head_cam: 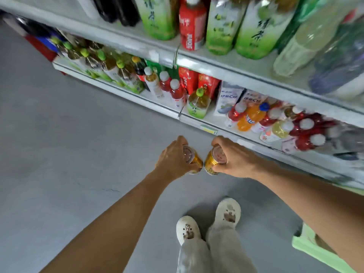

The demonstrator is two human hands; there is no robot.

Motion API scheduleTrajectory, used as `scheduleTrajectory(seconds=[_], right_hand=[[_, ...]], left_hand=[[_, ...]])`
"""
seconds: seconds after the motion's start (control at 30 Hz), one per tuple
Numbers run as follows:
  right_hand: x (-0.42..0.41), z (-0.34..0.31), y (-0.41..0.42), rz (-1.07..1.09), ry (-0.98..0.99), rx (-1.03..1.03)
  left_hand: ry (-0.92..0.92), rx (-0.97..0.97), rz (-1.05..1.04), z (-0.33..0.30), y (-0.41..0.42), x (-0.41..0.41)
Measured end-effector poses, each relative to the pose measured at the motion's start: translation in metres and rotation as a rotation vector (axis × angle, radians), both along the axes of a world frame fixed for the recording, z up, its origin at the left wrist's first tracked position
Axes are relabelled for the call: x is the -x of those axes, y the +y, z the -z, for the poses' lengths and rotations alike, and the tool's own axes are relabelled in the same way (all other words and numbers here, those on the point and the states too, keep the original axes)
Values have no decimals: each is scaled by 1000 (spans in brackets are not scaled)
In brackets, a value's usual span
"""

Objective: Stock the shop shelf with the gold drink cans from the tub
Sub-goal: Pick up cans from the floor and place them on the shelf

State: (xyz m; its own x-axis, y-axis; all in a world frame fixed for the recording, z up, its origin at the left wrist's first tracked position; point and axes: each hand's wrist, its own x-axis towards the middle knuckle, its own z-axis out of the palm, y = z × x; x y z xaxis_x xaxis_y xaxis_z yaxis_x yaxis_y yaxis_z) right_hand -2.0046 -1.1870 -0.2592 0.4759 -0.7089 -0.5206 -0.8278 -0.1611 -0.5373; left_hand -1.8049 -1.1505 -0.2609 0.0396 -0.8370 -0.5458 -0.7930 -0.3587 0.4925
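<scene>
My left hand [173, 158] grips a gold drink can [195, 160] from above, fingers curled round its top. My right hand [234, 158] grips a second gold can [211, 164] the same way. The two cans hang side by side above the grey floor, their lower ends nearly touching. They are just in front of the low shelf [199, 124], which holds bottles. A corner of the light green tub [307, 245] shows at the lower right, partly hidden by my right forearm.
Shelves run diagonally from upper left to right. The low shelf carries green-capped tea bottles [198, 104], red drink bottles [176, 91] and an orange soda bottle [252, 117]. The upper shelf holds large green tea bottles [157, 18]. My feet in white shoes [208, 221] stand on the grey floor.
</scene>
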Motion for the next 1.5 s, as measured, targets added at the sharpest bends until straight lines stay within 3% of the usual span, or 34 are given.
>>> scheduleTrajectory(seconds=[0.3,0.53,0.87,1.17,1.5], right_hand=[[129,-192,58,144,-129,68],[301,-316,124,236,-316,115],[518,-455,197,307,-315,269],[614,-555,201,484,-386,392],[666,-664,117,604,-344,788]], left_hand=[[46,171,68,-202,43,115],[127,365,172,-310,107,278],[225,513,318,-441,157,480],[218,621,358,-541,130,567],[249,755,413,-620,41,611]])
